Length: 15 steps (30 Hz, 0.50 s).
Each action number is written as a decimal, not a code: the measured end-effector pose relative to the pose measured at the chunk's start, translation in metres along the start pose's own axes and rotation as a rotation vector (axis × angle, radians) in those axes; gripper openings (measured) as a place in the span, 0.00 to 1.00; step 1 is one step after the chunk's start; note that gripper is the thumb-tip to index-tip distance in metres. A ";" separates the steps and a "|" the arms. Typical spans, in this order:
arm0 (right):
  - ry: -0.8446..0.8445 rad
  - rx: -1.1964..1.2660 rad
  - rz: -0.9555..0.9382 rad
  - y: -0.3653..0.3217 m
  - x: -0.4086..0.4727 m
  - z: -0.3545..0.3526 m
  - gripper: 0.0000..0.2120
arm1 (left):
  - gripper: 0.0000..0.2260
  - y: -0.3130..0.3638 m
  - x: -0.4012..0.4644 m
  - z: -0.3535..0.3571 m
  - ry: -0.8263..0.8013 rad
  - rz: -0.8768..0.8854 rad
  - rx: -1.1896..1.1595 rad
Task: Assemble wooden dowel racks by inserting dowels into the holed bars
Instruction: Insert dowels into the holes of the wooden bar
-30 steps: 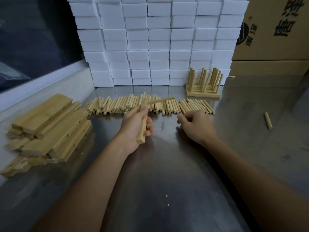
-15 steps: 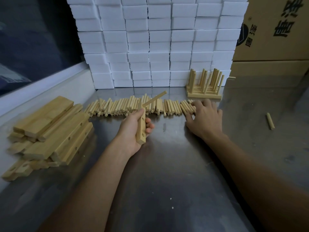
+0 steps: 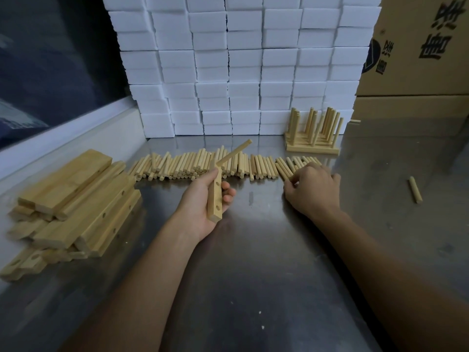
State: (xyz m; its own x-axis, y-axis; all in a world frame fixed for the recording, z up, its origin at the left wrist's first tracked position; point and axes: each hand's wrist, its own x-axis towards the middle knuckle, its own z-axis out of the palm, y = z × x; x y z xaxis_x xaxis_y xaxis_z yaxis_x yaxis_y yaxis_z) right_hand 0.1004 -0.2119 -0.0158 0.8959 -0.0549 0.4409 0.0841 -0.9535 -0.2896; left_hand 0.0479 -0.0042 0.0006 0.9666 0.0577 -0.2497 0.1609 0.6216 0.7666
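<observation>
Wooden bar [image 3: 214, 196] stands gripped in my left hand [image 3: 203, 201], one dowel [image 3: 233, 152] already seated at its far end. My right hand [image 3: 311, 189], fingers curled, pinches at the dowel row [image 3: 203, 163]; I'd lift one cleanly and push it straight into the next hole.

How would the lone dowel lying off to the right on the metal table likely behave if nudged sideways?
The lone dowel is round and lies free on the smooth steel table, so it would probably roll rather than slide. It looks rigid, plain wood, and thin, so likely light and easy to pinch. Nothing visible nearby would stop it.
</observation>
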 end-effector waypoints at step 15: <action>0.389 1.050 0.339 0.007 -0.003 -0.019 0.05 | 0.07 0.000 0.001 0.000 -0.009 0.020 0.012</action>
State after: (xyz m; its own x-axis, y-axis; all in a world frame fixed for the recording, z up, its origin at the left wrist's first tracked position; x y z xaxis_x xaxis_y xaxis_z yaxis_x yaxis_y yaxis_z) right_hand 0.0901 -0.2239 -0.0035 0.7630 -0.5199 0.3841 0.3486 -0.1693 -0.9218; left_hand 0.0485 -0.0045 0.0005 0.9713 0.0629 -0.2293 0.1441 0.6113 0.7782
